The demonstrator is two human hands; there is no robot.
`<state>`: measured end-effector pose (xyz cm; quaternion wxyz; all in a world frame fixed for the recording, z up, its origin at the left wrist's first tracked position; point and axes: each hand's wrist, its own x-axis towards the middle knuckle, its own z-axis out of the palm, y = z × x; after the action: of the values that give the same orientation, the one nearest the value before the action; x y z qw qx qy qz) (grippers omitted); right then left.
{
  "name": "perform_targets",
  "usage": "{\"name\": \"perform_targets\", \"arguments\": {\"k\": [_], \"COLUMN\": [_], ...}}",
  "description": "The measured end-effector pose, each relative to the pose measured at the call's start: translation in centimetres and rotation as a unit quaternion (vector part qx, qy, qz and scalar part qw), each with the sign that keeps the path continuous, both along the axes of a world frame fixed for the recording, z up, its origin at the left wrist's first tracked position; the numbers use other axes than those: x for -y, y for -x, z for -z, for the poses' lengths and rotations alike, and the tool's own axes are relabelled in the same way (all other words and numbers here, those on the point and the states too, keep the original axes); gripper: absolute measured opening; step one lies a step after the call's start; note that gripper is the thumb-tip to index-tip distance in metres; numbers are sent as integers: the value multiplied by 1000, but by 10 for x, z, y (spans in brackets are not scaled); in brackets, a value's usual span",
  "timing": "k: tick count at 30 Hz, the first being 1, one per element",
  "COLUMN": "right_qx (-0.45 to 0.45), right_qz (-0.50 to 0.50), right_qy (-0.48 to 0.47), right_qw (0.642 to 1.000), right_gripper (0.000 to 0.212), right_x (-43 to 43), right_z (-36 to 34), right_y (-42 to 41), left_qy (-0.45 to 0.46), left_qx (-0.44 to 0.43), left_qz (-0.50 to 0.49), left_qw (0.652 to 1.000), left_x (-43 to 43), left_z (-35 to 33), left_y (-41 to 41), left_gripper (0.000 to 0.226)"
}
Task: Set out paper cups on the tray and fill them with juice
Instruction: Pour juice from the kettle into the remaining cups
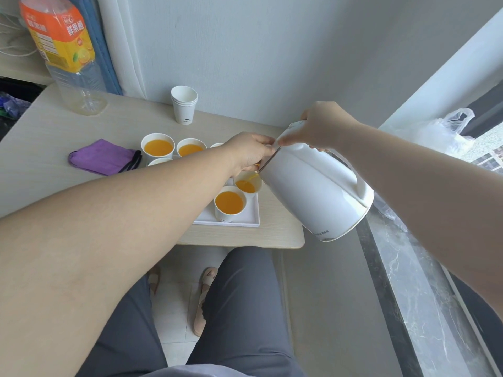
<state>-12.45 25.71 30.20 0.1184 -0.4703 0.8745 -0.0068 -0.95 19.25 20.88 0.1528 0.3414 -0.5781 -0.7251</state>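
My right hand (324,129) grips the handle of a white jug (315,191), tilted left. Orange juice runs from its spout into a paper cup (249,185) on the white tray (231,223). My left hand (249,152) pinches the jug's lid at the spout end. In front of that cup, another (230,204) holds juice. Two more full cups (158,148) (190,148) stand at the tray's far side. My left arm hides other cups partly.
A stack of empty paper cups (184,107) stands by the wall. A large, nearly empty juice bottle (68,53) stands at the table's back left. A folded purple cloth (104,157) lies left of the tray. A plastic bag (435,134) lies on the right sill.
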Motion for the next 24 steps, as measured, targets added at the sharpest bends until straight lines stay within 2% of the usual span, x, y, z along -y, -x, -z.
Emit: {"name": "perform_targets", "arguments": {"k": [24], "right_qx": [-32], "right_qz": [-18], "right_qy": [-23], "right_qw": [999], "right_gripper": [45], "right_x": [1], "right_z": [-17], "right_y": [-4], "left_qy": [-11], "left_qx": [-31], "left_qz": [8], "left_qw": [999], "left_x": [1], "left_z": [-10], "left_y": [3], "left_gripper": [28]}}
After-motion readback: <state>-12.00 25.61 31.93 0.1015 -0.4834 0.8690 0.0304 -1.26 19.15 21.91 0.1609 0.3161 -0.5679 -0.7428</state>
